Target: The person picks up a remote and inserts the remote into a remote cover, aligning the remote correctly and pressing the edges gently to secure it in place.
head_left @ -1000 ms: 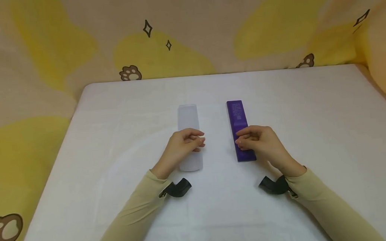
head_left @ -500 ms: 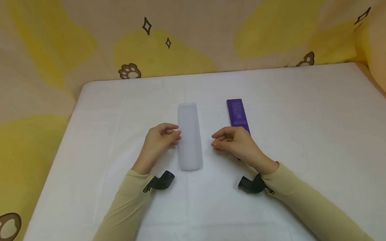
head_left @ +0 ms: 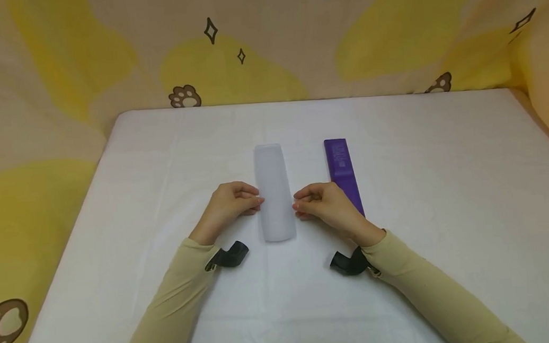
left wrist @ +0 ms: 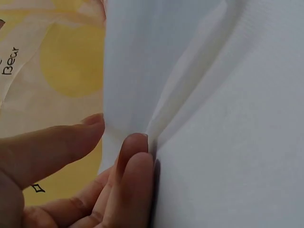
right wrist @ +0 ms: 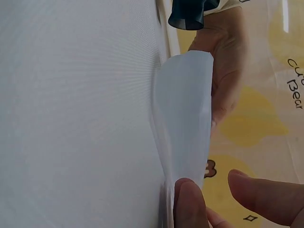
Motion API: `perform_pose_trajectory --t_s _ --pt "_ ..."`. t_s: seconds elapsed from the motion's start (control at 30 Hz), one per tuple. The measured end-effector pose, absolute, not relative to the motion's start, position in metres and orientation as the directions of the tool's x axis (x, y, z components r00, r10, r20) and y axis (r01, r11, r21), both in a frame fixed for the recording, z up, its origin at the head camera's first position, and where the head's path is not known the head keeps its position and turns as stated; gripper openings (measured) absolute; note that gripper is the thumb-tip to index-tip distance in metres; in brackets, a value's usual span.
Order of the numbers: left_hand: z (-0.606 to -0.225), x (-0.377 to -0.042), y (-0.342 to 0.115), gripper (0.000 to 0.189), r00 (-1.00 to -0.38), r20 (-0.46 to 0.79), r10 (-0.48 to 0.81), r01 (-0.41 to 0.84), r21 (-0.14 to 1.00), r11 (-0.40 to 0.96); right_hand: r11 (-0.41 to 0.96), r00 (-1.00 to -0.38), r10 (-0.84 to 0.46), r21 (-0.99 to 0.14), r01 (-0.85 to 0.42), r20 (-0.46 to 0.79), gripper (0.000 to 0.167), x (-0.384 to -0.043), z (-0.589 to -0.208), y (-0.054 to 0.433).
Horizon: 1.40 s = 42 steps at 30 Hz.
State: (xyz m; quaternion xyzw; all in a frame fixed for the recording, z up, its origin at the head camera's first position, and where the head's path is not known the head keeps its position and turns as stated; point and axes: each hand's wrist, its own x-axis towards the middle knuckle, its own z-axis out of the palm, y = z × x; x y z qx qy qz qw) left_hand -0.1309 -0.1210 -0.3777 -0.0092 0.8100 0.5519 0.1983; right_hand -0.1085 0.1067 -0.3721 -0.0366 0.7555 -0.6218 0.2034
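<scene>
A long, translucent whitish sleeve-like cover (head_left: 275,192) lies lengthwise on the white table. At its left edge is my left hand (head_left: 233,198), its thumb tip overlapping the rim in the head view. In the left wrist view, the fingertips (left wrist: 137,166) meet the cover's lower edge while the thumb stays apart from them. My right hand (head_left: 322,202) is at the opposite edge, with a fingertip (right wrist: 187,197) against the cover and the thumb raised away. Partly behind the right hand lies a slim purple remote-shaped object (head_left: 343,169) with small printed text.
A white cloth covers the table (head_left: 425,145). Behind and left of it hangs a yellow and beige patterned curtain (head_left: 118,49). A black wrist camera mount (head_left: 232,254) sticks out under the left sleeve, and another mount (head_left: 348,263) under the right.
My right hand has left the purple object and moved left to the cover. My left hand drew back off the cover, then returned to its edge. The cover's near end has shifted slightly right.
</scene>
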Motion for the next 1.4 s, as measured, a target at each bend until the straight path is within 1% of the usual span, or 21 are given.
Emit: perform_pose_trajectory --t_s 0.1,0.17,0.3,0.4,0.7,0.93,1.03,1.27,1.4 --pt "-0.377 -0.130 -0.118 0.031 -0.916 -0.331 0.226 -0.232 0.898 0.374 0.224 -0.914 -0.311 -0.954 0.197 -0.262 0.027 -0.108 -0.373 0.107" --pt "-0.376 -0.129 -0.117 0.031 -0.912 -0.336 0.238 -0.241 0.904 0.352 0.209 -0.910 -0.308 -0.953 0.220 -0.278 0.026 -0.107 -0.373 0.107" --pt "-0.375 -0.129 -0.116 0.031 -0.904 -0.339 0.262 -0.253 0.916 0.313 0.147 -0.900 -0.297 -0.947 0.287 -0.319 0.025 -0.106 -0.375 0.106" --pt "-0.375 -0.129 -0.116 0.031 -0.899 -0.338 0.279 -0.255 0.921 0.294 0.109 -0.902 -0.286 -0.946 0.306 -0.324 0.025 -0.105 -0.377 0.105" --pt "-0.376 -0.128 -0.112 0.032 -0.887 -0.344 0.307 -0.275 0.929 0.248 0.049 -0.923 -0.253 -0.957 0.287 -0.290 0.025 -0.103 -0.382 0.105" --pt "-0.379 -0.125 -0.108 0.034 -0.884 -0.319 0.341 -0.259 0.942 0.212 0.048 -0.941 -0.209 -0.964 0.262 -0.266 0.021 -0.103 -0.381 0.107" --pt "-0.379 -0.124 -0.105 0.032 -0.888 -0.315 0.336 -0.250 0.942 0.223 0.044 -0.948 -0.199 -0.969 0.245 -0.249 0.021 -0.103 -0.379 0.108" --pt "-0.378 -0.122 -0.100 0.028 -0.898 -0.320 0.302 -0.224 0.923 0.313 0.031 -0.960 -0.182 -0.977 0.213 -0.215 0.020 -0.102 -0.376 0.110" --pt "-0.377 -0.122 -0.100 0.026 -0.899 -0.323 0.296 -0.218 0.917 0.335 0.027 -0.963 -0.182 -0.980 0.198 -0.199 0.020 -0.102 -0.376 0.111"
